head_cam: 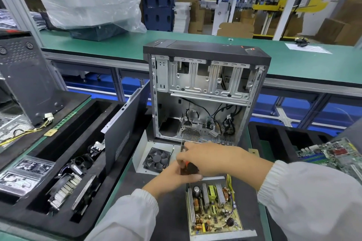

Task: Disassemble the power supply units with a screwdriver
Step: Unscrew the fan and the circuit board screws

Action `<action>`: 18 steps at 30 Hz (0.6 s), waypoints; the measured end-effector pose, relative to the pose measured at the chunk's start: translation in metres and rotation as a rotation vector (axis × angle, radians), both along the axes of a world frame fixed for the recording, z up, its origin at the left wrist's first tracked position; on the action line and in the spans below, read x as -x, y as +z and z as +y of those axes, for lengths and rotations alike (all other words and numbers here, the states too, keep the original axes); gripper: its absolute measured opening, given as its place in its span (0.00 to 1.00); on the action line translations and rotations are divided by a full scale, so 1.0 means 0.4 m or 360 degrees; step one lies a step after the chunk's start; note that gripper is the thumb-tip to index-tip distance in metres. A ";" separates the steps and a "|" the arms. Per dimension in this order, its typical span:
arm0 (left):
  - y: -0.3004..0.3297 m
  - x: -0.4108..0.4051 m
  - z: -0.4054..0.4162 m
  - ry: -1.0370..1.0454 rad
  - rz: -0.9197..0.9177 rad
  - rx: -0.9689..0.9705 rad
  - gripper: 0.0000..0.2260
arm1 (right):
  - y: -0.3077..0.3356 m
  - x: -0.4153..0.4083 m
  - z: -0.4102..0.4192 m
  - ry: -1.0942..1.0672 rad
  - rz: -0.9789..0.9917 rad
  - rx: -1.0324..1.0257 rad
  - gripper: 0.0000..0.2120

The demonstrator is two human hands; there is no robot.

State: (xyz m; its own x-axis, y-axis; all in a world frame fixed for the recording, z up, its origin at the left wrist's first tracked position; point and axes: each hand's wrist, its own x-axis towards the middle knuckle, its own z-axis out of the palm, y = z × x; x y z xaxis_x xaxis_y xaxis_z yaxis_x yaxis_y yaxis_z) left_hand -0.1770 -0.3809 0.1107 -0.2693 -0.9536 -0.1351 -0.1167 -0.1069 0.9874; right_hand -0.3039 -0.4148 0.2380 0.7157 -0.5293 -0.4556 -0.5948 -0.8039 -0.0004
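Both hands, left [172,177] and right [207,157], grip the screwdriver [189,168] tight, just above the open power supply board [212,211].

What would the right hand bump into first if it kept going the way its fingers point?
Probably the fan on the grey cover plate, left of the right hand; depth is hard to judge.

An open computer case [205,92] stands upright, a motherboard [333,154] right, a plastic-wrapped box [92,6] behind
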 end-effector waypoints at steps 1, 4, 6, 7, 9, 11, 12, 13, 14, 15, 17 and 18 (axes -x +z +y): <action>-0.003 0.002 -0.001 -0.0007 0.0009 0.0012 0.16 | -0.003 0.000 0.000 -0.0038 -0.0018 -0.0037 0.22; -0.006 0.004 -0.003 -0.0048 -0.0065 0.0079 0.13 | -0.013 -0.007 0.009 -0.0179 -0.0041 0.0053 0.18; -0.011 0.000 -0.004 -0.0051 -0.0092 0.0140 0.11 | -0.022 -0.020 0.014 -0.0236 0.0010 0.0313 0.16; -0.012 -0.001 -0.003 -0.0013 -0.0076 0.0152 0.11 | -0.029 -0.027 0.016 -0.0231 0.0018 0.0443 0.15; -0.013 -0.002 -0.001 0.0017 -0.0059 0.0143 0.12 | -0.041 -0.035 0.016 -0.0177 0.0061 0.0548 0.13; -0.018 -0.004 0.000 -0.0014 -0.0068 0.0115 0.15 | -0.037 -0.033 0.020 -0.0121 0.0105 0.0433 0.13; -0.021 -0.005 0.001 -0.0020 -0.0063 0.0097 0.16 | -0.032 -0.028 0.020 -0.0087 0.0103 0.0316 0.13; -0.022 -0.005 0.003 -0.0017 -0.0048 0.0081 0.17 | -0.027 -0.022 0.019 -0.0043 0.0087 0.0202 0.15; -0.024 -0.006 0.003 -0.0012 -0.0028 0.0060 0.16 | -0.022 -0.016 0.017 -0.0001 0.0063 0.0113 0.16; -0.027 -0.006 0.003 -0.0014 -0.0014 0.0043 0.16 | -0.019 -0.012 0.017 0.0007 0.0022 0.0043 0.16; -0.022 -0.004 0.005 -0.0039 -0.0051 0.0031 0.15 | -0.022 -0.010 0.018 -0.0082 -0.0036 -0.0010 0.17; -0.014 -0.003 0.007 -0.0053 -0.0090 0.0021 0.12 | -0.025 -0.013 0.019 -0.0150 -0.0035 0.0045 0.19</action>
